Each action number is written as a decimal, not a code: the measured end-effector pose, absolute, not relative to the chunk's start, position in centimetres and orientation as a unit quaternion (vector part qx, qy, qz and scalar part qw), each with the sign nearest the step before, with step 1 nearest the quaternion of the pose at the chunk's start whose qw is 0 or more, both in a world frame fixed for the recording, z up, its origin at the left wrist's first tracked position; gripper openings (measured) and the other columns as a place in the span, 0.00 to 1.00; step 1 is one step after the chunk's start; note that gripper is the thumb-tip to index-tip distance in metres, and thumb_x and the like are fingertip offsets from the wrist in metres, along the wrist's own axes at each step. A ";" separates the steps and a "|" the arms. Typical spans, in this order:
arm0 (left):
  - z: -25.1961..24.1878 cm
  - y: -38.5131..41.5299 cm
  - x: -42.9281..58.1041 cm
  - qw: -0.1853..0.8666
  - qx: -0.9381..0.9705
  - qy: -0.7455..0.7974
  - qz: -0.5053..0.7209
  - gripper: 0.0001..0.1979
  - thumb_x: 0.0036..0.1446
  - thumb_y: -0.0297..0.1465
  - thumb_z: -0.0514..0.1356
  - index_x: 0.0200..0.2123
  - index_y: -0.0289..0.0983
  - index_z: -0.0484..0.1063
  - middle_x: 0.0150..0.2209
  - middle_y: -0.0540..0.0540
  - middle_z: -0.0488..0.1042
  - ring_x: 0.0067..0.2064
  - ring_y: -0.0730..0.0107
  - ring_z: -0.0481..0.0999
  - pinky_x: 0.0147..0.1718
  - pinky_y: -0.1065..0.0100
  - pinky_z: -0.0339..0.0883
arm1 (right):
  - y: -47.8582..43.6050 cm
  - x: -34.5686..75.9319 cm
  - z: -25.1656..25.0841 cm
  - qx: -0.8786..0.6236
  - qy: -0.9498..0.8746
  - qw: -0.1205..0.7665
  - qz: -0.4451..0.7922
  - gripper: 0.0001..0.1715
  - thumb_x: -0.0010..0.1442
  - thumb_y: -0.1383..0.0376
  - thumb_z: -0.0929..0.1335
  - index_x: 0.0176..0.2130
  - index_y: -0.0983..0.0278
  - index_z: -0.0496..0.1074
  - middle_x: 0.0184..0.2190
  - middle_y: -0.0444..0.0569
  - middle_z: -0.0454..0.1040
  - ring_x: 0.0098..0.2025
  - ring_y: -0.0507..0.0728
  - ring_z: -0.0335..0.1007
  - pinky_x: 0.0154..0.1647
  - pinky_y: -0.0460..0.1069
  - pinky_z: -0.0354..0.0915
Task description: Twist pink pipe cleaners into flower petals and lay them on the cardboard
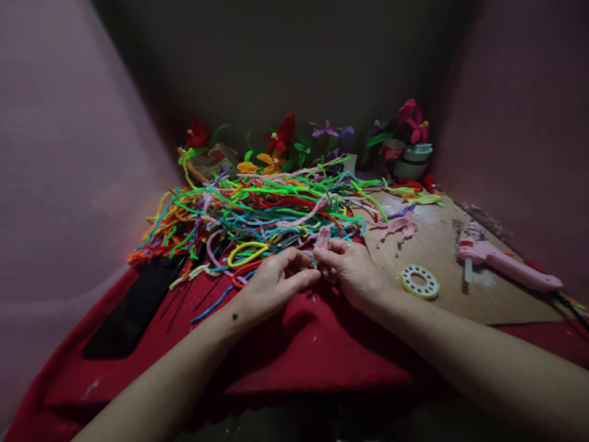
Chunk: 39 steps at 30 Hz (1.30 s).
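Above the front of the red cloth, my right hand (352, 270) pinches a short, folded pink pipe cleaner (323, 237), which stands up from the fingertips like a small petal. My left hand (285, 273) is closed right beside it, thumb and forefinger pinched at the lower end of the same piece; fingers partly cover that spot. Scissors (248, 253) with a yellow and a red handle loop lie just beyond my left hand, blades half among the pipe cleaners. Past both hands spreads a big tangled heap of coloured pipe cleaners (276, 202).
A black phone (133, 313) lies left on the red cloth (322, 362). On the right, a cardboard sheet (451, 307) carries a pink glue gun (506, 261), a round yellow-rimmed disc (419, 282) and pink pipe cleaner pieces (400, 228). Pipe cleaner flowers (278, 141) and a jar (413, 161) stand behind.
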<state>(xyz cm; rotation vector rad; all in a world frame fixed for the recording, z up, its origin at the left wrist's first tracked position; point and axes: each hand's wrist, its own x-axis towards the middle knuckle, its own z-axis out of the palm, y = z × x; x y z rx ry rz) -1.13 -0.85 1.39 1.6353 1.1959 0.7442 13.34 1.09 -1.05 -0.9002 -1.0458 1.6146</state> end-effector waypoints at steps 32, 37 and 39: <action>1.4 -0.8 -1.1 0.584 0.521 0.497 0.374 0.10 0.48 0.36 0.61 0.26 0.34 0.68 0.17 0.53 0.67 0.17 0.80 0.61 0.17 0.76 0.51 | 1.0 14.1 0.4 -0.346 -0.479 0.464 0.660 0.05 0.44 0.67 0.69 0.26 0.66 0.69 0.22 0.43 0.67 0.21 0.47 0.57 0.22 0.45 0.53; 1.5 -0.5 -1.4 0.611 0.484 0.492 0.387 0.11 0.47 0.37 0.62 0.25 0.33 0.69 0.17 0.53 0.66 0.16 0.82 0.59 0.16 0.76 0.49 | 1.2 14.1 0.3 -0.324 -0.427 0.467 0.704 0.07 0.42 0.70 0.69 0.27 0.66 0.73 0.21 0.43 0.68 0.20 0.48 0.59 0.22 0.46 0.55; 1.4 -0.4 -1.6 0.631 0.471 0.475 0.393 0.11 0.47 0.35 0.63 0.24 0.33 0.69 0.18 0.53 0.66 0.17 0.82 0.61 0.18 0.76 0.51 | 1.3 14.1 0.1 -0.319 -0.438 0.460 0.703 0.06 0.43 0.68 0.71 0.27 0.66 0.73 0.21 0.44 0.69 0.20 0.48 0.59 0.22 0.45 0.55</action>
